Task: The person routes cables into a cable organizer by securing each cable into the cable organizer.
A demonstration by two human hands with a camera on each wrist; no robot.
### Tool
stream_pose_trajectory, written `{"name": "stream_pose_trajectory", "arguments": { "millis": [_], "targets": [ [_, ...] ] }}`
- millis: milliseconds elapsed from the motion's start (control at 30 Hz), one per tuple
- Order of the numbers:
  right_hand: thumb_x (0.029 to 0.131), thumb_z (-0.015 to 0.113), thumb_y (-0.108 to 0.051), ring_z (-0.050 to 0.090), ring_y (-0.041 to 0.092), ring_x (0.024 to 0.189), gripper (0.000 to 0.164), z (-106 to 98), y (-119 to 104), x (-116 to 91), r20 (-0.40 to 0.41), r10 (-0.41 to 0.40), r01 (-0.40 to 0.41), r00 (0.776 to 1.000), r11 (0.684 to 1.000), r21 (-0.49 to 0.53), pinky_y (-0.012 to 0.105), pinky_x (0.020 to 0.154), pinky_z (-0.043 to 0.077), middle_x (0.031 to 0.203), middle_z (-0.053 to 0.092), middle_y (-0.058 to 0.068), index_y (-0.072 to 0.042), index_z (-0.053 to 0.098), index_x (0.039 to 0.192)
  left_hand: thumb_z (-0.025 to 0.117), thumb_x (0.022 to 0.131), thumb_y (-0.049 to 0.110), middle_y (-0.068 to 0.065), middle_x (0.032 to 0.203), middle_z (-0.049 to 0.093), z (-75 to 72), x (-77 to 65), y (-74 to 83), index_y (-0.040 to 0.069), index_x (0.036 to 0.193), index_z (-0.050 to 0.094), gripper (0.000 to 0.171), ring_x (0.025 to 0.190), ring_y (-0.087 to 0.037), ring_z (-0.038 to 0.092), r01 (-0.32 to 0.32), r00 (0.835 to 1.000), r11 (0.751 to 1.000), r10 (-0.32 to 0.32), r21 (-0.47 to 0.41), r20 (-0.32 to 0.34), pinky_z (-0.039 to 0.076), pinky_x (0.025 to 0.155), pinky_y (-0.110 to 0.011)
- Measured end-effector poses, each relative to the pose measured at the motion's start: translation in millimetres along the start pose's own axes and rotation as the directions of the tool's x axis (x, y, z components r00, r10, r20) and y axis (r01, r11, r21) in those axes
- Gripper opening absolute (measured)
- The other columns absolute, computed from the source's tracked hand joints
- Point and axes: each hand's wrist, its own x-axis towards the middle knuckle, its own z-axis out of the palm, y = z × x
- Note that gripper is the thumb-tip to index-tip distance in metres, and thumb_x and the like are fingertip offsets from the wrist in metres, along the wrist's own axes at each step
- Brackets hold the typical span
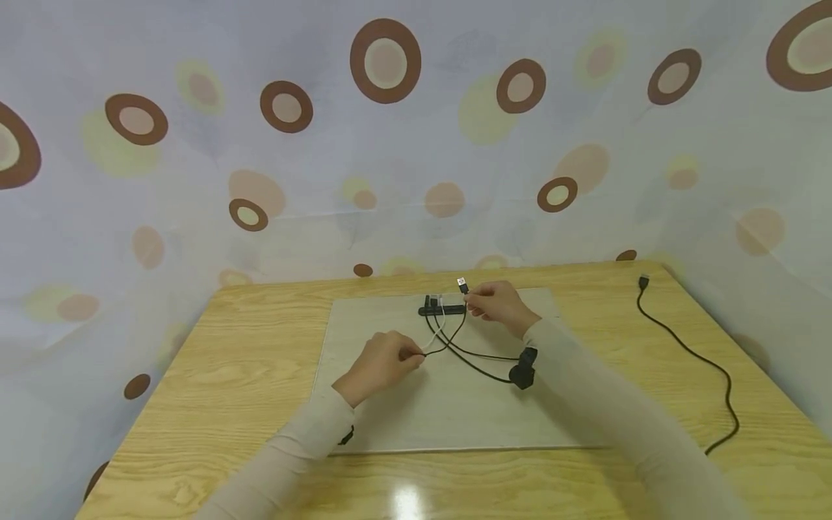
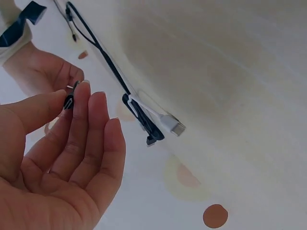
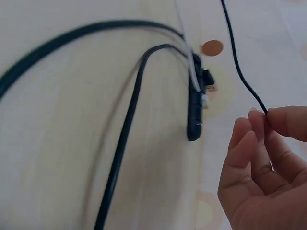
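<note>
My left hand (image 1: 385,365) pinches the small black connector (image 2: 68,101) of a thin cable between thumb and index finger, the other fingers loosely bent. From there the thin black cable (image 3: 235,55) loops to my right hand (image 1: 497,303), which pinches it just below its USB plug (image 1: 462,284). That plug points up, its metal end bare. Beside the right fingertips lies a black slotted cable holder (image 1: 442,310). Two black cables and a white cable (image 1: 443,325) sit in its left part; the white plug (image 2: 171,124) shows beyond the holder in the left wrist view.
A pale mat (image 1: 455,426) lies under the holder on the wooden table (image 1: 260,361). Another black USB cable (image 1: 698,354) stretches along the table's right side. A patterned cloth (image 1: 416,144) hangs behind. A dark hexagonal piece (image 1: 522,373) is by the right cuff.
</note>
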Motion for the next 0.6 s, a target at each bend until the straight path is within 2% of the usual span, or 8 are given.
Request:
{"name": "stream_pose_trajectory", "arguments": {
  "millis": [100,167,333,433,600],
  "targets": [
    [0.096,0.058,-0.018,0.065,0.028,0.088,0.030,7,1,8,-0.018,-0.024,0.023,1.000,0.998,-0.065,0.039,0.079,0.054,0.092,0.068,0.012,0.005,0.065,0.112,0.065,0.091,0.012,-0.007,0.088,0.072,-0.3,0.5,-2.2,0.002,0.095,0.075,0.014,0.071,-0.012,0.064,0.023,1.000,1.000,-0.023,0.015,-0.013,0.050,0.060,-0.023],
    [0.096,0.059,-0.017,0.066,0.029,0.086,0.027,13,4,14,-0.030,-0.032,0.029,0.999,0.995,-0.096,0.036,0.074,0.055,0.090,0.069,0.012,0.006,0.066,0.109,0.065,0.091,0.011,-0.008,0.088,0.072,-0.2,0.5,-4.2,0.001,0.094,0.075,0.014,0.071,-0.013,0.065,0.029,0.999,0.999,-0.029,0.025,-0.021,0.050,0.059,-0.023],
    [0.094,0.061,-0.014,0.066,0.018,0.070,0.022,25,10,25,-0.063,-0.057,0.042,0.996,0.976,-0.215,0.030,0.064,0.054,0.084,0.071,0.012,0.004,0.071,0.098,0.066,0.090,0.010,-0.009,0.087,0.073,1.4,2.1,-8.6,0.001,0.092,0.075,0.013,0.071,-0.013,0.065,0.042,0.999,0.998,-0.041,0.036,-0.036,0.051,0.059,-0.024],
    [0.093,0.061,-0.014,0.066,0.019,0.070,0.022,31,7,24,-0.088,-0.069,0.041,0.994,0.959,-0.282,0.037,0.073,0.054,0.085,0.072,0.013,0.004,0.073,0.095,0.067,0.089,0.011,-0.008,0.086,0.073,2.1,3.7,-10.1,0.002,0.091,0.075,0.012,0.070,-0.012,0.064,0.054,0.998,0.998,-0.053,0.038,-0.044,0.050,0.060,-0.024],
    [0.093,0.060,-0.015,0.067,0.025,0.078,0.021,38,1,22,-0.148,-0.020,-0.026,0.989,0.952,-0.305,0.049,0.091,0.048,0.079,0.073,0.010,0.001,0.074,0.094,0.068,0.089,0.011,-0.007,0.086,0.073,3.2,6.6,-12.1,0.002,0.090,0.076,0.012,0.070,-0.011,0.064,0.066,0.997,0.997,-0.064,0.035,-0.049,0.050,0.061,-0.024]
  ]
}}
